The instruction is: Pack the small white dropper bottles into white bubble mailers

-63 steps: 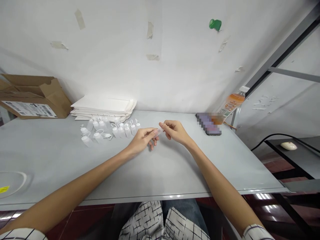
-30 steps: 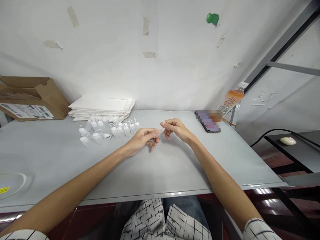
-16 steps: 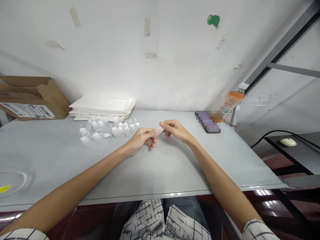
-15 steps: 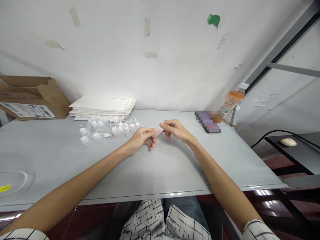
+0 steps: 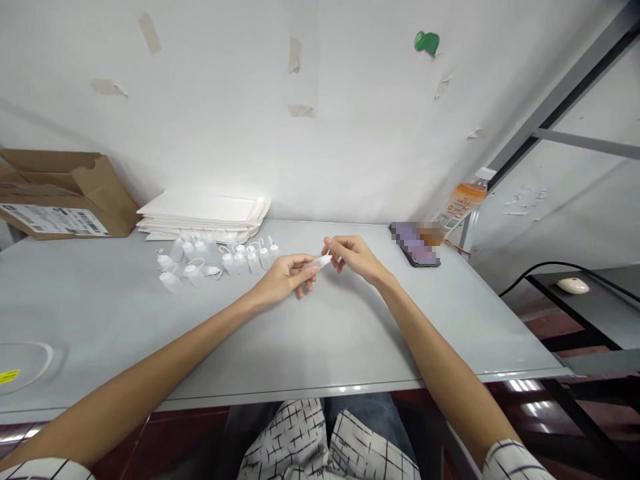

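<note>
My left hand (image 5: 291, 275) grips a small translucent squeeze bottle (image 5: 320, 263) between thumb and fingers, its pointed tip tilted up to the right. Close to that tip is my right hand (image 5: 349, 252), thumb and index finger pinched together. What sits in this pinch is too small to make out. Left of my hands, several similar squeeze bottles (image 5: 241, 259) stand or lie in a cluster on the grey table (image 5: 345, 333); some have looped cap straps.
A stack of white envelopes (image 5: 200, 208) lies behind the bottles, beside an open cardboard box (image 5: 117, 200). To the right are a phone (image 5: 415, 247) and a drink bottle (image 5: 465, 197) with orange liquid. A clear round item (image 5: 47, 357) is at the left.
The right fingers have shifted slightly up from the held bottle, and its pointed tip now shows. My left hand keeps its hold in nearly the same place.
</note>
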{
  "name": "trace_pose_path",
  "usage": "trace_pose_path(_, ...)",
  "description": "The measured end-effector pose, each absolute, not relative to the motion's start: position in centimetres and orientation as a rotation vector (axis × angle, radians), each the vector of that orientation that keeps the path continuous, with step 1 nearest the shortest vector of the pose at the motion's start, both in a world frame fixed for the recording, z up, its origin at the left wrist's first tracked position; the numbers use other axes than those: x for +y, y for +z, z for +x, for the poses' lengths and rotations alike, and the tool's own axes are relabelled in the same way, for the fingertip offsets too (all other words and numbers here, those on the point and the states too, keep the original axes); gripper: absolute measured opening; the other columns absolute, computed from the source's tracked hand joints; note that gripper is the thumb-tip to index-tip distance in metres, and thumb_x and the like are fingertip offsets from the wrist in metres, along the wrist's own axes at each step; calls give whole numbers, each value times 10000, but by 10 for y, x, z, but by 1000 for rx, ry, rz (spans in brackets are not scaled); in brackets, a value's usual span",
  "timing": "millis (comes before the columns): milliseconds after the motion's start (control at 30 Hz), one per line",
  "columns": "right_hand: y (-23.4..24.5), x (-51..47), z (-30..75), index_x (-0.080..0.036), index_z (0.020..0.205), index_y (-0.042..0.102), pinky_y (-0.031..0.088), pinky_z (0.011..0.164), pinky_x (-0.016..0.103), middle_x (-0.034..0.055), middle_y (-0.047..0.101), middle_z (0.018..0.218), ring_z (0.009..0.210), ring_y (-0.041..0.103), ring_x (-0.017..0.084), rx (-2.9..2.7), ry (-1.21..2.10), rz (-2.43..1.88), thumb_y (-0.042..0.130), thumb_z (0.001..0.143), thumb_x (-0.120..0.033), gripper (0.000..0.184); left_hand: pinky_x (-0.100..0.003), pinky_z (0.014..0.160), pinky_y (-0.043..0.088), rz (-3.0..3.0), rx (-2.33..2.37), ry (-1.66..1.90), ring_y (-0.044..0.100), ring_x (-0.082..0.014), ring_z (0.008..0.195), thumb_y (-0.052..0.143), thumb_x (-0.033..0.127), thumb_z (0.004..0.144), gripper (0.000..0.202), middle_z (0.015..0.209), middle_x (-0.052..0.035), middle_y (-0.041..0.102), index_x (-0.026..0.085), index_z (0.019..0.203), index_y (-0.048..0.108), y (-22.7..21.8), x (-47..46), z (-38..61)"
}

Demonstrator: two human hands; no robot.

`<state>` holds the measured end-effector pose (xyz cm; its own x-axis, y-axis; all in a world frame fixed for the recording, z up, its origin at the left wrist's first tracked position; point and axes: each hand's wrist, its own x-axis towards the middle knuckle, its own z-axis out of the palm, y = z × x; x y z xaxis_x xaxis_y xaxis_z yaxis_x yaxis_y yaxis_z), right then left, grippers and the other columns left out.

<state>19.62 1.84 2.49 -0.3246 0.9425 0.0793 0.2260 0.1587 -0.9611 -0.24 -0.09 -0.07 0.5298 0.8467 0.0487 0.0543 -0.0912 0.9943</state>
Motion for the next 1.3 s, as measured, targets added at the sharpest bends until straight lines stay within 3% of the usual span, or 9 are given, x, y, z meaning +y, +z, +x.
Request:
trace_pose_path(200, 30, 16, 195, -152, 724, 669, 239, 448, 226, -50, 418, 550, 503, 321, 65, -1601, 1148, -1130, 753, 706, -569, 426, -291, 585, 581, 1474, 929, 870, 722, -197, 705, 733, 427, 790, 411, 917, -80, 698, 159, 1049, 561, -5, -3, 0)
trace_pose_path(333, 31, 14, 193, -148, 736, 673, 215, 439, 234, -52, 414, 551, 475, 298, 53, -1528, 1171, -1115, 750, 732, -533, 393, -355, 623, 611, 1359, 926, 897, 742, -228, 670, 718, 345, 784, 373, 840, -39, 706, 193, 1001, 455, -2, -6, 1)
trace_pose_path(567, 27, 17, 192, -147, 797, 697, 272, 373, 220, 0, 543, 716, 445, 429, 48, -1461, 1167, -1020, 724, 771, -519, 374, -367, 567, 606, 1309, 935, 916, 732, -247, 587, 648, 237, 793, 354, 666, 54, 653, 231, 960, 336, -1, -8, 3)
trace_pose_path(733, 27, 16, 193, -149, 813, 736, 375, 385, 227, 11, 596, 731, 477, 489, 67, -1464, 1234, -965, 775, 734, -475, 338, -314, 558, 585, 1377, 902, 863, 722, -225, 580, 590, 193, 760, 350, 617, 67, 630, 228, 1038, 381, -3, -6, 1)
trace_pose_path(967, 31, 16, 198, -151, 804, 725, 466, 438, 238, 59, 724, 771, 535, 625, 128, -1426, 1338, -959, 829, 677, -401, 299, -257, 525, 543, 1376, 881, 848, 667, -162, 554, 602, 237, 744, 221, 611, 63, 537, 190, 930, 491, -7, -3, 1)
trace_pose_path(1100, 34, 15, 201, -145, 813, 720, 495, 470, 241, 92, 752, 836, 626, 701, 180, -1410, 1465, -959, 844, 662, -396, 318, -254, 469, 514, 1355, 857, 849, 604, -129, 466, 621, 430, 849, 278, 619, 83, 446, 196, 888, 475, -4, -4, 1)
trace_pose_path(1200, 34, 16, 202, -143, 798, 734, 463, 446, 232, 88, 745, 819, 611, 686, 171, -1420, 1472, -976, 844, 659, -406, 318, -252, 472, 514, 1362, 819, 838, 603, -125, 447, 585, 544, 887, 360, 621, 89, 408, 195, 901, 498, -2, -6, 0)
trace_pose_path(1300, 32, 16, 200, -152, 753, 743, 392, 414, 214, 52, 709, 754, 549, 596, 113, -1447, 1420, -994, 839, 665, -411, 289, -244, 503, 523, 1400, 795, 861, 640, -140, 501, 568, 555, 904, 373, 619, 74, 441, 187, 969, 555, -3, -6, 0)
